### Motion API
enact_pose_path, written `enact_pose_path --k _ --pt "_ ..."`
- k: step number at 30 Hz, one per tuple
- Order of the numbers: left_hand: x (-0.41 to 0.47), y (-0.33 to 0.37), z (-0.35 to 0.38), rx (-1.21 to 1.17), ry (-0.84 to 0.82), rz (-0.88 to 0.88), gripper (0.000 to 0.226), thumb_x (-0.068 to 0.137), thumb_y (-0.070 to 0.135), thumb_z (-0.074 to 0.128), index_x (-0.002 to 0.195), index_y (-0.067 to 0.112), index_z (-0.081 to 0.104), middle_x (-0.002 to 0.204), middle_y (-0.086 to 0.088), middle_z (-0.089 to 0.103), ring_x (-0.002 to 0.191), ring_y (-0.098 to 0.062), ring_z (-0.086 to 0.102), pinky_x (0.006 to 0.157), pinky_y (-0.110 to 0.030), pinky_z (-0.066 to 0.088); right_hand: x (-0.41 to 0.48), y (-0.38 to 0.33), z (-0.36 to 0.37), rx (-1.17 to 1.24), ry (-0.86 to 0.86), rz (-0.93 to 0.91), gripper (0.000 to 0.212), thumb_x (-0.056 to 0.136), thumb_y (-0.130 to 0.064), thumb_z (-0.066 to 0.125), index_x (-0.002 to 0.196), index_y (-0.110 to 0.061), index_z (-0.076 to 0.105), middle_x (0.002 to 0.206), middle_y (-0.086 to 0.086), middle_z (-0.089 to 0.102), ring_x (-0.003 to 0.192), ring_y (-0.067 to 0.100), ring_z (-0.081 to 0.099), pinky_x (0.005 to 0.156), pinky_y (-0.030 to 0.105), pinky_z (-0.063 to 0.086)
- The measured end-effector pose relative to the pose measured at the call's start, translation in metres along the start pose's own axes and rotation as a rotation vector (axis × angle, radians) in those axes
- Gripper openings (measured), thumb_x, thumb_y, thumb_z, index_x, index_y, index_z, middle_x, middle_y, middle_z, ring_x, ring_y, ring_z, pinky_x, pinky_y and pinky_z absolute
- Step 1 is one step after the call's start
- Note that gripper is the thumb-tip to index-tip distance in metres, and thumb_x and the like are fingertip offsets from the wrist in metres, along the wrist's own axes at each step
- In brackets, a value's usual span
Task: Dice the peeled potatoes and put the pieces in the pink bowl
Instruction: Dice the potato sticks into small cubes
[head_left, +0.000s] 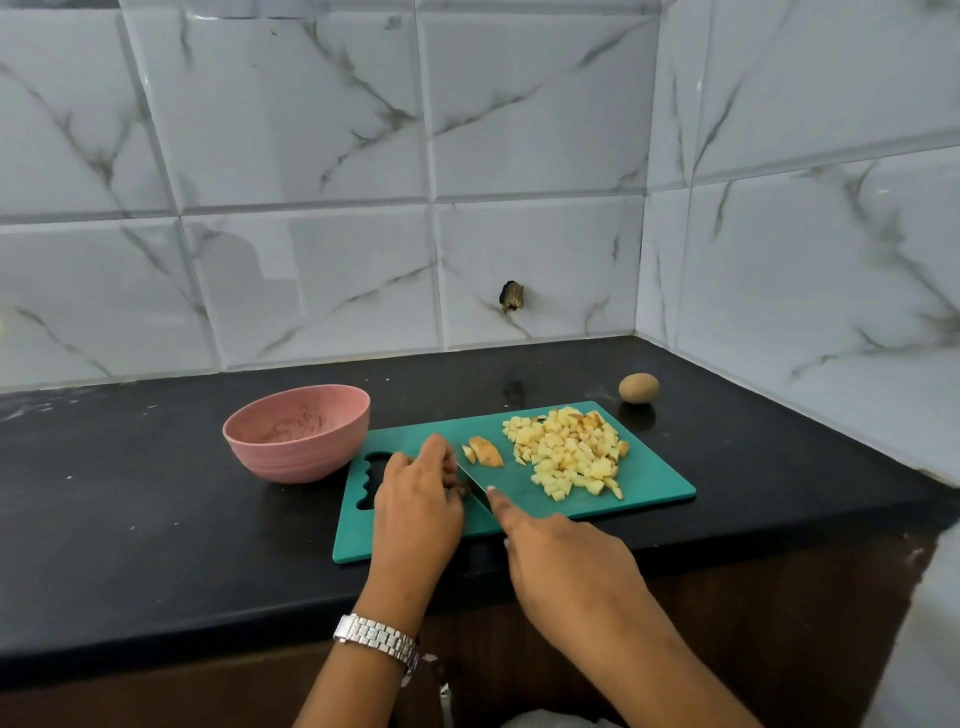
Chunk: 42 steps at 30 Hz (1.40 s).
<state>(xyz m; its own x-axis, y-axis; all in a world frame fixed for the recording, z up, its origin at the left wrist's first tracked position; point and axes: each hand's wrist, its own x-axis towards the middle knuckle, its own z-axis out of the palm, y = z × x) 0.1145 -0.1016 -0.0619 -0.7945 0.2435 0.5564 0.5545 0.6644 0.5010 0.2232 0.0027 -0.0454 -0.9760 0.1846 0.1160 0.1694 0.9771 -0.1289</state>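
The right hand (566, 561) is gripping a knife (475, 482), with its forefinger lying along the back of the blade. The left hand (415, 499) is curling its fingers down beside the blade on the green cutting board (654, 483); whether it is pinching anything is hidden. The diced potato pieces (566, 452) are lying heaped on the board, outside the pink bowl (296, 431).

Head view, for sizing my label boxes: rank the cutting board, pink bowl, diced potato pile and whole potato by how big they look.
1. cutting board
2. pink bowl, only narrowly ahead
3. diced potato pile, nearly alike
4. whole potato, farthest back, which may shrink it
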Motion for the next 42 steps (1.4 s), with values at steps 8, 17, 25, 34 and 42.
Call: enact_pose_path --k 8,17,25,34,42 --pt "-0.003 -0.003 0.001 -0.043 0.033 -0.020 0.025 0.086 0.012 0.061 0.096 0.022 0.041 0.086 0.007 0.056 0.086 -0.013 0.045 0.075 -0.031 0.043 0.003 -0.018 -0.008 -0.161 -0.060 0.015 0.076 0.101 -0.008 0.043 0.158 -0.031 -0.002 0.100 0.007 0.051 0.088 0.021 0.054 0.067 0.035 0.040" --pt "-0.002 0.000 0.003 -0.037 0.025 -0.015 0.027 0.088 0.017 0.061 0.097 0.026 0.038 0.088 0.007 0.065 0.086 -0.015 0.060 0.078 -0.037 0.048 -0.006 0.017 -0.021 0.015 0.063 0.104 0.058 0.108 -0.031 0.031 0.154 -0.045 -0.001 0.098 -0.002 0.051 0.083 0.012 0.052 0.073 0.032 0.049" --pt "0.012 0.029 0.023 0.001 -0.093 -0.001 0.032 0.091 0.009 0.051 0.117 0.024 0.039 0.095 0.002 0.068 0.091 -0.018 0.061 0.076 -0.034 0.050 0.000 0.036 -0.031 0.257 0.051 0.125 0.052 0.106 -0.037 0.034 0.153 -0.049 0.012 0.094 -0.010 0.055 0.068 0.006 0.049 0.055 0.021 0.038" --pt "0.041 0.004 -0.008 -0.159 -0.292 -0.110 0.042 0.083 -0.010 0.042 0.100 0.028 0.050 0.104 0.007 0.071 0.103 -0.012 0.059 0.077 -0.023 0.046 -0.016 0.038 -0.034 0.401 0.000 0.058 0.052 0.106 -0.039 0.035 0.152 -0.050 0.012 0.115 -0.017 0.056 0.084 0.003 0.055 0.070 0.018 0.046" --pt "0.073 -0.008 -0.008 0.261 -0.496 0.036 0.057 0.085 -0.006 0.037 0.121 0.033 0.058 0.134 0.001 0.052 0.123 -0.022 0.047 0.098 -0.042 0.045 -0.033 0.054 -0.039 0.439 -0.199 0.045 0.048 0.104 -0.042 0.039 0.147 -0.057 0.023 0.102 -0.014 0.052 0.080 0.005 0.056 0.070 0.022 0.047"
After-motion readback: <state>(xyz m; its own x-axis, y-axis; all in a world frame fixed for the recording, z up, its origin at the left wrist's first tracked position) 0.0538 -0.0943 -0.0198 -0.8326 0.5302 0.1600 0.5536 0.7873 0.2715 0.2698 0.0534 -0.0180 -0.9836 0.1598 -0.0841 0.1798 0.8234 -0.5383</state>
